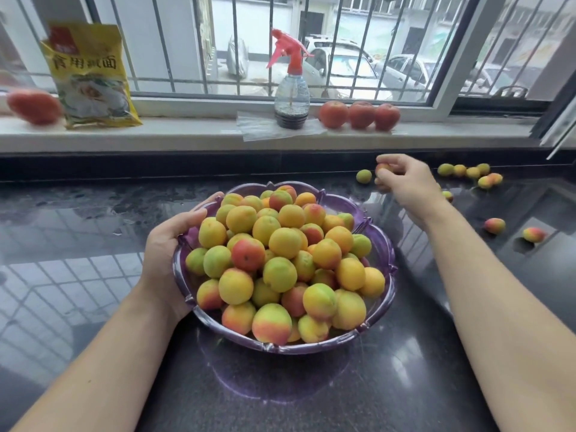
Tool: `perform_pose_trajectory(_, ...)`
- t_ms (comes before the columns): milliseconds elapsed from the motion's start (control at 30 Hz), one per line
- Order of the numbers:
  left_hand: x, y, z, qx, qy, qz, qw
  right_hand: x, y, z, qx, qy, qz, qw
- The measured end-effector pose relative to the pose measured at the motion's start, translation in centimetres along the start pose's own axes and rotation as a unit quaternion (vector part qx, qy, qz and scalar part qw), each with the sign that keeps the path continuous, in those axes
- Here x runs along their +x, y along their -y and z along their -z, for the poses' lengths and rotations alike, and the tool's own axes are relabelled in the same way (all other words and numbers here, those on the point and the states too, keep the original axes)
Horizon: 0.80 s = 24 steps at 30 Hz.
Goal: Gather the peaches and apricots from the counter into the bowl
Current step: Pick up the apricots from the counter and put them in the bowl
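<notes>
Left hand (170, 244) curled on purple bowl (385, 251) rim, steadying heaped load mid-bench. Right hand (405, 182) far right, fingers pinching one apricot (382, 168), ready for carrying over. Loose apricots (467, 172) scattered farther right on bench (78, 244).

A yellow packet (90, 76) with red and white print stands on the windowsill (187, 134), leaning back against the window. Right of it a clear spray bottle (291, 98) with a red trigger head stands upright on a sheet of clear plastic (258, 127); dark liquid fills its bottom part. Dark vertical bars (162, 42) cross the window. Beyond them, parked cars (343, 67) line a wet street in front of pale buildings.
</notes>
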<state>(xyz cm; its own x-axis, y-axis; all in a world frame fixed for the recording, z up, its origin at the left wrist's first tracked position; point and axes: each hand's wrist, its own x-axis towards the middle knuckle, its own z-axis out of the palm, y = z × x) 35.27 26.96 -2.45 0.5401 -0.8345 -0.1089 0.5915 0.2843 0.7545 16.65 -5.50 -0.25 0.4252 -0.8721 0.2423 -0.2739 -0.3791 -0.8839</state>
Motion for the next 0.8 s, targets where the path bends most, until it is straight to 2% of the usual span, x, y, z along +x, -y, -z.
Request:
perform_pose_trajectory(67,0.0,0.0,0.0,-0.008,-0.003,0.004,1.0,-1.7,4.5,1.2,0.067,0.082,0.034,0.994)
perform_pose_trajectory(133,-0.1,-0.1,0.0,-0.01,-0.002,0.007,1.0,-3.9,8.6,2.4,0.087,0.183,0.059,0.978)
perform_pose_trajectory(200,-0.1,-0.1,-0.1,-0.008,0.0,0.01,1.0,-6.0,11.6,3.0,0.042,0.294,0.073,0.952)
perform_pose_trajectory(267,-0.2,-0.2,-0.2,-0.007,0.001,0.016,1.0,-7.5,13.3,2.5,-0.061,0.358,0.105,0.926)
perform_pose_trajectory(400,-0.1,-0.1,-0.3,-0.014,-0.007,0.011,1.0,-8.9,14.8,0.5,-0.2,0.392,0.155,0.885)
perform_pose_trajectory(533,-0.1,-0.1,-0.4,-0.02,-0.009,0.004,1.0,-9.6,15.2,-0.5,-0.316,0.361,0.175,0.86)
perform_pose_trajectory(667,-0.2,-0.1,-0.6,-0.021,0.0,0.0,1.0,-9.9,15.0,-1.5,-0.348,0.362,0.174,0.847)
perform_pose_trajectory(800,0.1,0.0,0.0,-0.011,0.004,0.01,1.0,-9.8,15.0,-1.8,-0.327,0.369,0.169,0.853)
